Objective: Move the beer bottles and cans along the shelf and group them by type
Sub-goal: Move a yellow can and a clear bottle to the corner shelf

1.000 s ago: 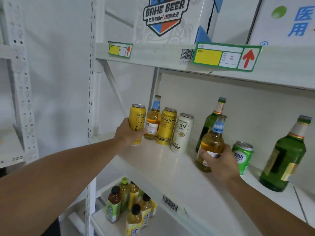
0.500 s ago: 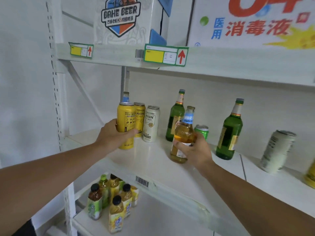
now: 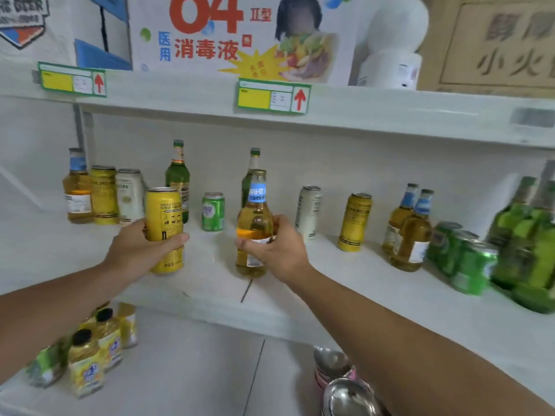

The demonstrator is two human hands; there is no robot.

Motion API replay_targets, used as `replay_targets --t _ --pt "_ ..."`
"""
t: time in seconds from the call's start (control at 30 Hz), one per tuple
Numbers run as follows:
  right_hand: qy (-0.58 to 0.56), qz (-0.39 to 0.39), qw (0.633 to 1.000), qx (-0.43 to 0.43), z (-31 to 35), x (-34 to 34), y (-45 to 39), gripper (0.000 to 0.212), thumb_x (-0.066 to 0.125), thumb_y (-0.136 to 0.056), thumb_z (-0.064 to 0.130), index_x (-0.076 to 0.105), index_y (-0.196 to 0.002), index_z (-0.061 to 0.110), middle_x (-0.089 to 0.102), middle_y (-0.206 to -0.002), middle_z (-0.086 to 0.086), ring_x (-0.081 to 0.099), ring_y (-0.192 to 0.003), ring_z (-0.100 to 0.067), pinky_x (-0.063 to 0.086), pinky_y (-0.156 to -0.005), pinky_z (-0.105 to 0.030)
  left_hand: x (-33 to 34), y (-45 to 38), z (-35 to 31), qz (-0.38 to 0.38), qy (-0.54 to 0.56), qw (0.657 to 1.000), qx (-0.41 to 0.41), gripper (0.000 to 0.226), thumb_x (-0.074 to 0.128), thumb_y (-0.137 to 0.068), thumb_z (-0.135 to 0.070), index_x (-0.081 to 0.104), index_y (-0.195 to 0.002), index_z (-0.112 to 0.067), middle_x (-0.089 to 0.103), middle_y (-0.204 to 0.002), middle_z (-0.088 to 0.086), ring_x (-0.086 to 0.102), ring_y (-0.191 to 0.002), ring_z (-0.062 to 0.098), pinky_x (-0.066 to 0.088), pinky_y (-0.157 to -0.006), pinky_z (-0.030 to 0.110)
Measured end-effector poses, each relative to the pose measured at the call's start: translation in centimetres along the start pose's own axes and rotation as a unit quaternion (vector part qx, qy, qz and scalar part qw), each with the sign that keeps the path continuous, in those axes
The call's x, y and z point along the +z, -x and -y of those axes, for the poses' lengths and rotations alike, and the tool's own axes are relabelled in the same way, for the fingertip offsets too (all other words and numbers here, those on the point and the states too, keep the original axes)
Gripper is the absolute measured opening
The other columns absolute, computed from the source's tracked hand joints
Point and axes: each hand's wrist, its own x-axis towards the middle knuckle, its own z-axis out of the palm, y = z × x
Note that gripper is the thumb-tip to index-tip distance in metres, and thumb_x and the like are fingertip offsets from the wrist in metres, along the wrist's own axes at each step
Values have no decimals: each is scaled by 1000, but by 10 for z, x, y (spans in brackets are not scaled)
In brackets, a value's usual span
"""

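My left hand (image 3: 141,250) grips a yellow beer can (image 3: 164,214), held above the white shelf (image 3: 210,283). My right hand (image 3: 276,250) grips a clear amber bottle with a blue neck label (image 3: 253,211), also lifted. At the far left stand an amber bottle (image 3: 77,187), a yellow can (image 3: 103,195) and a white can (image 3: 129,195). Behind my hands are two green bottles (image 3: 177,175), (image 3: 251,159) and a green can (image 3: 213,211). Further right stand a white can (image 3: 308,210), a yellow can (image 3: 355,222), two amber bottles (image 3: 410,232), green cans (image 3: 462,259) and green bottles (image 3: 528,241).
The shelf above (image 3: 360,115) carries cardboard boxes and yellow price tags (image 3: 272,97). The lower shelf holds tea bottles (image 3: 87,361) at the left and stacked metal bowls (image 3: 345,385) near my right forearm.
Both hands have carried the yellow can and the amber bottle to the right along the shelf. My view has swung right, bringing the right-hand groups of cans and bottles into sight.
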Motion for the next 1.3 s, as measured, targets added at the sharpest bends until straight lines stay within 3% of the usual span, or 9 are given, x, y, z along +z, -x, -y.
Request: replay_targets --t 0.13,0.23,0.37,0.5,0.6,0.73,0.87,1.07,1.3 --pt "32 -17 999 27 -15 -70 32 71 90 -67 68 53 -119 39 68 -109 16 67 -101 -9 62 -86 -38 56 27 -37 60 30 997 25 54 89 -76 -59 72 -119 -33 76 -107 -8 72 -98 15 54 -83 35" --pt "41 -67 996 47 -24 -111 55 63 91 -66 65 52 -110 41 68 -103 15 68 -96 -8 63 -85 -41 86 42 -67 109 56 991 51 53 89 -75 -57 68 -118 -34 75 -109 -9 72 -102 17 55 -88 38" --pt "52 -138 983 108 -41 -157 90 62 93 -67 58 59 -114 36 72 -104 15 69 -95 -7 63 -88 -44 126 64 -97 175 90 977 83 54 93 -72 -55 67 -116 -34 76 -110 -12 73 -99 12 60 -93 41" --pt "82 -190 967 149 -50 -198 118 60 95 -67 54 64 -113 32 75 -99 15 71 -92 -5 62 -78 -34 158 83 -109 217 113 965 90 87 96 -63 -61 56 -134 -30 72 -126 -6 72 -111 19 58 -101 50" --pt "99 -218 957 165 -57 -219 137 57 96 -65 53 61 -106 34 73 -95 15 70 -89 -5 56 -69 -29 176 98 -112 228 100 965 84 90 94 -59 -69 50 -128 -29 69 -119 -9 70 -108 15 59 -96 45" --pt "111 -239 948 177 -71 -248 151 59 95 -62 56 61 -105 34 74 -97 14 71 -91 -8 59 -76 -35 198 111 -126 241 102 962 80 88 92 -60 -70 50 -127 -30 69 -119 -9 70 -107 14 60 -95 48" --pt "106 -242 948 178 -91 -271 147 62 96 -61 55 63 -109 34 76 -98 13 72 -92 -9 63 -82 -41 223 114 -145 252 114 958 75 83 93 -64 -64 51 -127 -31 69 -118 -11 70 -105 11 59 -88 41" --pt "91 -210 958 172 -122 -297 107 64 93 -58 49 66 -113 31 76 -98 10 72 -91 -13 63 -83 -42 271 117 -166 245 130 960 33 73 99 -64 -49 51 -116 -33 72 -116 -5 72 -105 17 60 -95 49" --pt "73 -203 965 151 -162 -300 64 62 94 -66 47 56 -112 32 71 -99 11 69 -88 -11 63 -82 -42 314 107 -182 211 140 967 7 74 98 -70 -44 51 -125 -28 72 -119 -5 72 -107 17 60 -96 48"
